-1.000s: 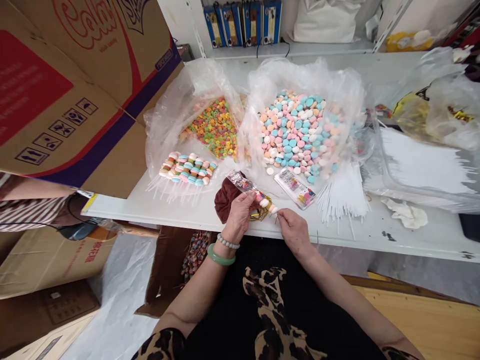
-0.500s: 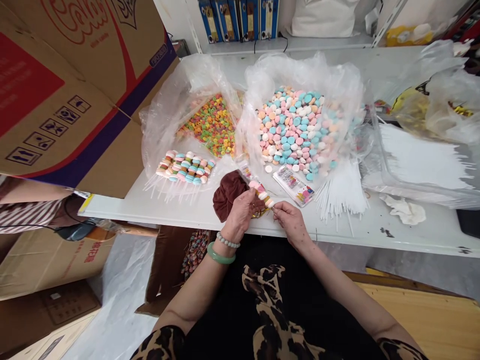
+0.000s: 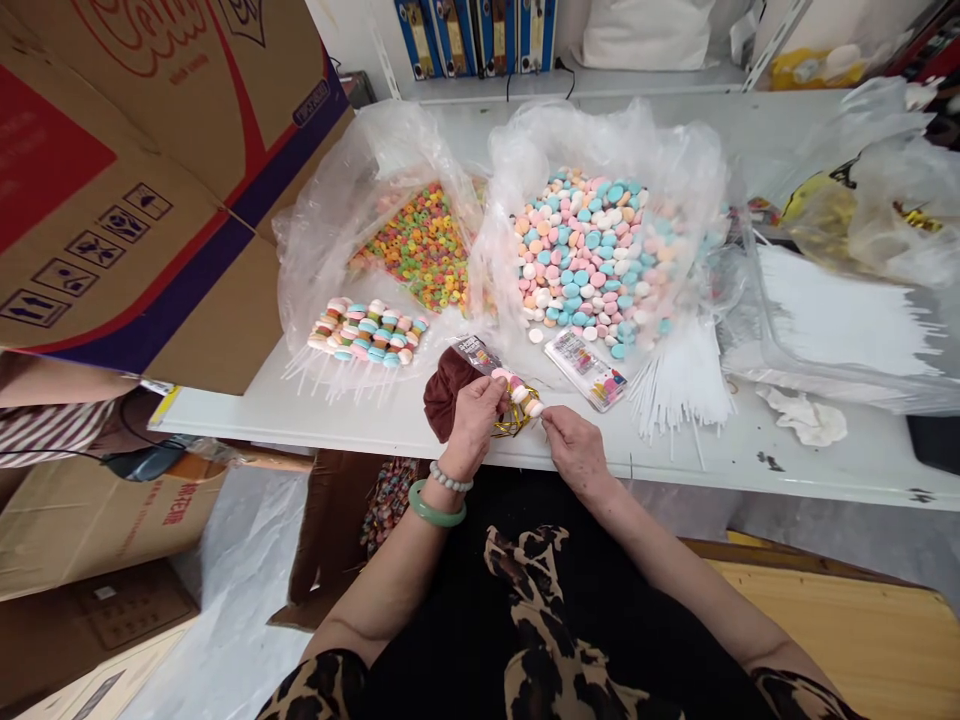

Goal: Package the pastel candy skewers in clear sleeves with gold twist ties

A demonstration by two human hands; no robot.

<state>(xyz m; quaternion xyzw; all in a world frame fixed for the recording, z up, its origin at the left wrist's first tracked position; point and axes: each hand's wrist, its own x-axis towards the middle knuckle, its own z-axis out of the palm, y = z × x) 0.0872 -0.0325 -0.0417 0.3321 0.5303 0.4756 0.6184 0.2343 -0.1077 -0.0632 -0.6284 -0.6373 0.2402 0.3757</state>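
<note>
Between my hands is a candy skewer [image 3: 520, 393], a row of pastel pink, white and peach discs on a thin stick. My left hand [image 3: 478, 408] is closed around its upper end, fingers pinched together. At the lower end, my right hand [image 3: 571, 440] pinches the stick just below the last disc. Right behind them lie a dark brown cloth [image 3: 448, 392] and a bunch of gold twist ties [image 3: 512, 422], partly covered by my left hand. Finished-looking skewers [image 3: 367, 333] rest in a pile to the left, their white sticks pointing toward me.
Open plastic bags hold pastel candy discs [image 3: 581, 265] and colourful cereal-like rings [image 3: 424, 245]. White sticks [image 3: 681, 385] lie to the right, near a printed packet [image 3: 585, 368] and a clear tray [image 3: 847, 385]. A large cardboard box [image 3: 172, 180] stands at the left.
My left hand has shifted slightly on the skewer, and more of the gold ties and a dark printed packet show behind it. Both hands keep their pinch.
</note>
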